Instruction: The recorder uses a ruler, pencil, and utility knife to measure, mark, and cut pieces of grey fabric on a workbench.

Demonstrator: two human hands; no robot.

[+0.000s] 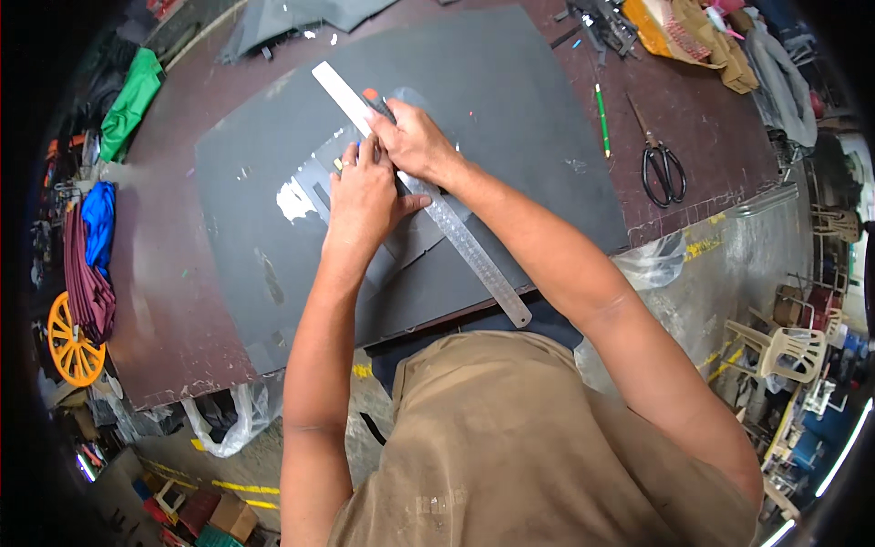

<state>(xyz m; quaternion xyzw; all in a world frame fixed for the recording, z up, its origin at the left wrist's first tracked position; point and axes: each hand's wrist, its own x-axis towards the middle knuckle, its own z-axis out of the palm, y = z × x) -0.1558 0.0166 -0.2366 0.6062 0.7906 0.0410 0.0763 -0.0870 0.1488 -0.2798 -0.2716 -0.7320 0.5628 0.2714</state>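
Observation:
A long metal ruler (474,260) lies slantwise over dark grey sheet material (410,244) on a large black mat (538,137). My left hand (363,196) bears down on the ruler's middle, its fingers bent and its thumb stretched across the edge. My right hand (415,139) is closed around what looks like a utility knife (378,105) with a dark handle and a red-orange end, held against the ruler. Its blade is hidden by my fingers. Both hands almost touch. A small yellow thing (338,165) shows beside my left fingers.
Black-handled scissors (663,171) and a green pencil (602,120) lie on the dark red table (173,310) at right. Grey scraps (296,20) lie along the far side. Bags and cardboard (684,36) crowd the far right corner. Blue cloth (98,223) hangs at left.

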